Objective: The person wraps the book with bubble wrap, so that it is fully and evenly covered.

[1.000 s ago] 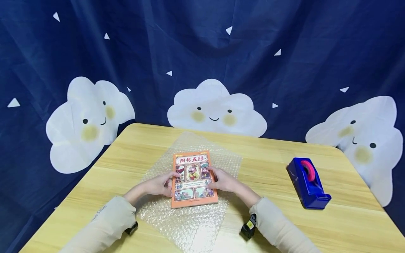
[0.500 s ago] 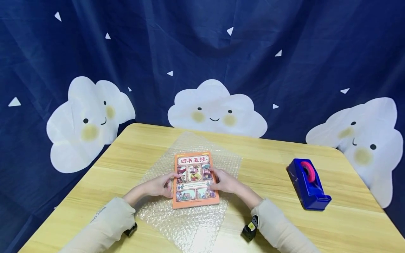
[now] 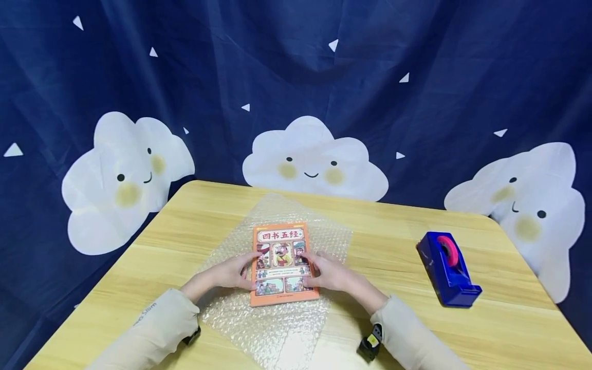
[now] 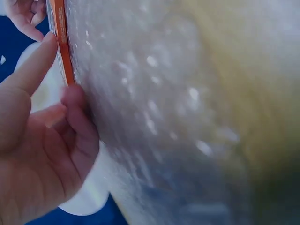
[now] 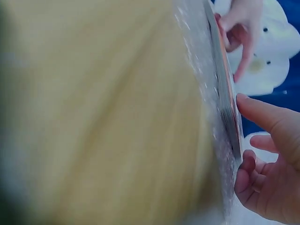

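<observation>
book [image 3: 281,262] at lower centre of frame, lying on or just above bubble wrap [image 3: 268,329] spread on the desk [image 3: 379,246]. left grip [image 3: 233,271] and right grip [image 3: 332,273] each pinch a side edge, thumbs on cover. risk: unequal push would skew the book; low-curled fingers could snag the loose wrap and drag it askew.

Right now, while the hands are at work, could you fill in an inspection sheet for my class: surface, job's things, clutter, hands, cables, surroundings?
Surface: wood-grain table; blue tape dispenser with pink roll towards the right.
Job's things: orange book, cover up, on bubble wrap.
Clutter: nothing seen.
Hands: left hand and right hand hold the book's opposite sides.
Cables: nothing seen.
Surroundings: dark blue curtain with white clouds.
</observation>
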The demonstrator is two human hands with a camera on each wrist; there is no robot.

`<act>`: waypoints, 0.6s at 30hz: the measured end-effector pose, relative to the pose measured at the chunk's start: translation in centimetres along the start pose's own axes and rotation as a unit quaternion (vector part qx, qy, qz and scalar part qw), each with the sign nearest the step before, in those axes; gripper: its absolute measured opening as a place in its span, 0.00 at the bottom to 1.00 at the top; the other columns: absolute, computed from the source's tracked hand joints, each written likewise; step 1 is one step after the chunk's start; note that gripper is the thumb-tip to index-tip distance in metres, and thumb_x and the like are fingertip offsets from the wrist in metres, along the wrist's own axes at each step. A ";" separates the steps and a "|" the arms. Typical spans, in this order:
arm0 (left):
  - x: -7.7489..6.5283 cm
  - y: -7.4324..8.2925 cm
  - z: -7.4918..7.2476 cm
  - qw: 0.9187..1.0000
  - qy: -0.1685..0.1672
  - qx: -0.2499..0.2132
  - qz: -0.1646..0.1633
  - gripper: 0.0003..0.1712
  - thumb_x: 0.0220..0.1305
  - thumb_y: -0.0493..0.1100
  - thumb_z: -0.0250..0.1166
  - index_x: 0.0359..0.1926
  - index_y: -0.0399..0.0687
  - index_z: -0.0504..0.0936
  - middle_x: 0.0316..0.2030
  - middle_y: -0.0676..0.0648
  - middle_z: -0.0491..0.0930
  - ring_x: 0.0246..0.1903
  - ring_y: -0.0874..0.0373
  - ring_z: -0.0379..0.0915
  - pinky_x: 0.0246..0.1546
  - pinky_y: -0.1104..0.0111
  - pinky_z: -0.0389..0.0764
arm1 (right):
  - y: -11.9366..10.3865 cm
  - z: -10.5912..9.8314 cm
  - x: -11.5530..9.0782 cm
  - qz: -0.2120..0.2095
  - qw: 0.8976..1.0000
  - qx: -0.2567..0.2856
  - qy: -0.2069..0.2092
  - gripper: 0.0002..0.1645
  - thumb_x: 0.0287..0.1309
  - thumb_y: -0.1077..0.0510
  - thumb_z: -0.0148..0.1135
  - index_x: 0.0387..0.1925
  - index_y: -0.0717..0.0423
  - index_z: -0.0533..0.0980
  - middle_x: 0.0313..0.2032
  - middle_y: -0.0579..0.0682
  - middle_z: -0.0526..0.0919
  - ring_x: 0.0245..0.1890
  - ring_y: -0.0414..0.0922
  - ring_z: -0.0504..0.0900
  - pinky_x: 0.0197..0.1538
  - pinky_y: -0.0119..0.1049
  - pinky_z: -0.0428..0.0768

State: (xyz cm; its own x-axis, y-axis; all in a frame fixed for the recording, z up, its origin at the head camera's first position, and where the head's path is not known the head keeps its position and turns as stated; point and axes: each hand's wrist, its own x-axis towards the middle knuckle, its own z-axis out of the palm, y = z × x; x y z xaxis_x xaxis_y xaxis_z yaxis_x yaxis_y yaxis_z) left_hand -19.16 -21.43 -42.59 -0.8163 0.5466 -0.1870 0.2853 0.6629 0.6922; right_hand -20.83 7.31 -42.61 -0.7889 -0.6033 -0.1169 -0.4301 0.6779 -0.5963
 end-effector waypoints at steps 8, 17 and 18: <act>-0.4 0.7 0.3 0.991 0.050 0.107 -0.064 0.56 0.41 0.58 0.72 0.67 0.38 0.57 0.61 0.32 0.64 0.59 0.36 0.59 0.58 0.47 0.61 | -0.7 0.7 -2.0 -0.015 0.999 -0.035 -0.024 0.43 0.50 0.45 0.65 0.65 0.52 0.60 0.63 0.72 0.56 0.62 0.66 0.57 0.57 0.63 0.61; -0.3 0.2 0.4 0.994 0.060 0.086 -0.040 0.55 0.41 0.56 0.73 0.66 0.36 0.58 0.60 0.30 0.63 0.59 0.35 0.59 0.58 0.46 0.61 | -1.6 1.9 -4.5 -0.083 0.991 -0.093 -0.043 0.42 0.49 0.43 0.64 0.64 0.50 0.62 0.61 0.69 0.62 0.56 0.62 0.69 0.52 0.56 0.71; -0.3 0.2 0.4 0.994 0.060 0.085 -0.043 0.55 0.41 0.56 0.73 0.66 0.36 0.58 0.60 0.30 0.63 0.59 0.35 0.59 0.58 0.46 0.61 | -1.7 2.0 -4.9 -0.091 0.990 -0.097 -0.046 0.42 0.48 0.42 0.64 0.64 0.49 0.62 0.60 0.67 0.64 0.54 0.59 0.72 0.51 0.53 0.73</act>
State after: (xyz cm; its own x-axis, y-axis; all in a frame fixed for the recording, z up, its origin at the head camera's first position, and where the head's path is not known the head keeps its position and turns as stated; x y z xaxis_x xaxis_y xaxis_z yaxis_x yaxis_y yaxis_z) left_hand -18.66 -21.21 -42.68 -0.8920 0.4270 -0.1486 0.2856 0.7869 0.5470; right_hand -15.36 8.22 -42.65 -0.6517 -0.7520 -0.0987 -0.6442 0.6175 -0.4513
